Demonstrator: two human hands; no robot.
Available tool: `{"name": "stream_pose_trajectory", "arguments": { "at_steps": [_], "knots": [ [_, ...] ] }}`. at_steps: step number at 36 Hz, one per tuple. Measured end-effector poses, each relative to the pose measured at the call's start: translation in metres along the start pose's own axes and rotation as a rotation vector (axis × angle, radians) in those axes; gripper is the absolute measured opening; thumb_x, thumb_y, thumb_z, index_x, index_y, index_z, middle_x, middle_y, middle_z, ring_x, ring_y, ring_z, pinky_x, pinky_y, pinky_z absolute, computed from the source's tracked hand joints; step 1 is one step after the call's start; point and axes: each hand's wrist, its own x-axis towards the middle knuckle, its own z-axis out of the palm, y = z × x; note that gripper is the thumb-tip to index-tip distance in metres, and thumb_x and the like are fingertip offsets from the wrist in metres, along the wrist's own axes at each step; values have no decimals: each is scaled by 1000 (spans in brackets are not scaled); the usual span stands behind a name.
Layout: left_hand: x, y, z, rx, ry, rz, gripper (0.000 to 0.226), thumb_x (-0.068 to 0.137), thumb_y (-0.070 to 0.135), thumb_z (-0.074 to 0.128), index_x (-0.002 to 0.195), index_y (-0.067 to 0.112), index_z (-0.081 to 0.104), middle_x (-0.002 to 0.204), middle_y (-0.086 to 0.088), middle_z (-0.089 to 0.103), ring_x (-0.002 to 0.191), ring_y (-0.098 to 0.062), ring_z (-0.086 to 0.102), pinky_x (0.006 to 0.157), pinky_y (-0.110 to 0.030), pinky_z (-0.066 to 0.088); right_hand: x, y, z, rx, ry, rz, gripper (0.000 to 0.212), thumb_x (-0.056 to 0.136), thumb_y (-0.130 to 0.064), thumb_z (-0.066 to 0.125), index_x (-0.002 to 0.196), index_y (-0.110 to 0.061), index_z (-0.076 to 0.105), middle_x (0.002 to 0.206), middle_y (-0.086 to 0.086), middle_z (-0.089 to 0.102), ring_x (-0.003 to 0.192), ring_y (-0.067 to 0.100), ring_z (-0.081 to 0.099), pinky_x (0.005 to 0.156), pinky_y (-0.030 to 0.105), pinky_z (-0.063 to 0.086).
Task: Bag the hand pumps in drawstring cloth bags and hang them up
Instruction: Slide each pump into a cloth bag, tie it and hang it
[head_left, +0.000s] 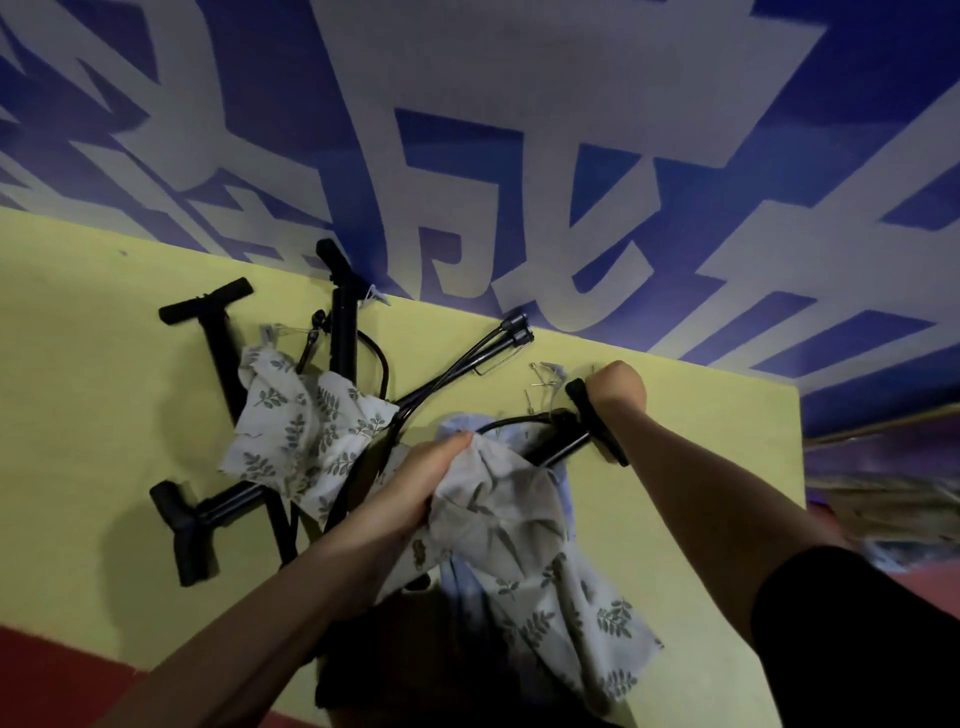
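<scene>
barely begun: right hand (618, 387) grips pump (566, 447) handle, left hand (421, 483) clutches bag (509, 525) mouth; three pumps (343, 332) unbagged, none hung.

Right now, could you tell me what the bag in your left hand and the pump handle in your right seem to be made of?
The bag looks like thin woven cloth, matte, pale with a grey leaf print; it creases and drapes softly where the left hand grips it. The pump handle held by the right hand looks like black matte plastic or rubber; which one is unclear.
</scene>
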Motion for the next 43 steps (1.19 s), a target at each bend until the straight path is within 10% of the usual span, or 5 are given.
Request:
{"name": "stream_pose_trajectory", "arguments": {
  "at_steps": [12,22,27,32,43],
  "knots": [
    [-18,-1,-8,-15,-242,93,27,95,35,57,108,14,69,102,-5,73,95,-19,69,78,-28,52,-24,13,-8,491,184,141,28,98,-20,37,114,0,50,102,14,54,94,32,53,81,34,40],
    [-59,-18,-15,-249,-334,209,54,92,33,60,140,10,47,130,-17,60,118,-32,59,106,-49,42,-164,8,4,995,-68,-208,36,95,-11,38,61,-23,32,60,-3,30,56,13,24,53,28,20],
    [-92,-30,-18,-347,-399,225,63,80,41,64,128,1,57,118,-25,63,106,-38,62,102,-49,44,-242,17,4,1011,-321,-480,33,98,-2,38,69,-7,52,62,4,48,54,9,44,55,20,38],
    [-111,-45,-19,-413,-387,265,34,96,30,47,100,0,61,69,-11,69,58,-17,66,57,-23,55,-270,28,15,979,-449,-601,37,99,-1,39,70,-12,60,70,-7,62,72,12,55,73,21,44],
    [-140,-86,-47,-334,-319,346,62,85,40,62,131,-1,54,129,-28,57,122,-40,54,112,-54,32,-284,65,33,344,-240,-741,24,98,-19,50,86,-18,71,77,-9,67,69,4,59,70,21,45]
  ]
}}
